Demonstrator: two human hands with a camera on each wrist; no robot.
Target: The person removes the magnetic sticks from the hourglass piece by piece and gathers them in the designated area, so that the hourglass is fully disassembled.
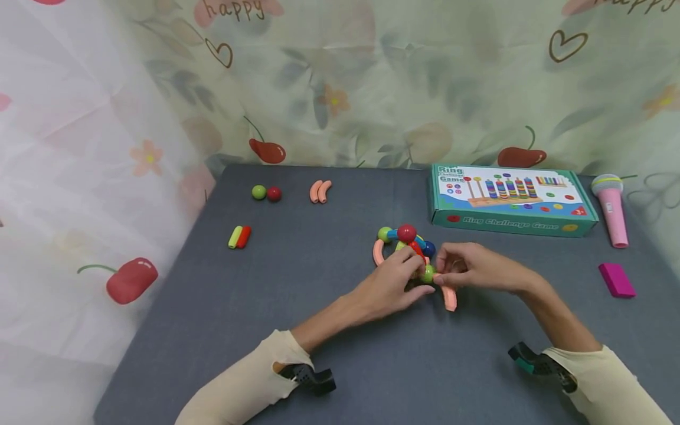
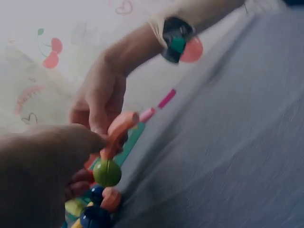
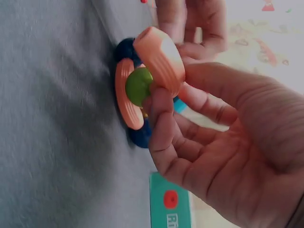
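A small built toy of coloured balls and rods sits on the grey table (image 1: pixel 329 354), with a red ball (image 1: pixel 406 233) at its top and blue and green balls around. My left hand (image 1: pixel 390 286) grips this toy from the left, its fingers partly hiding the rods. From the right, my right hand (image 1: pixel 478 267) pinches a salmon-pink curved rod (image 3: pixel 161 57) between thumb and fingers. That rod meets a green ball (image 2: pixel 107 172) on the toy's near side, and its free end points toward me in the head view. Another salmon curved rod (image 3: pixel 126 92) lies low on the toy.
A green and a red ball (image 1: pixel 274 194), two salmon curved rods (image 1: pixel 320 192) and a yellow-green and red rod pair (image 1: pixel 243 236) lie to the left. A ring game box (image 1: pixel 512 200), a pink microphone (image 1: pixel 613 215) and a magenta block (image 1: pixel 617 280) are at the right.
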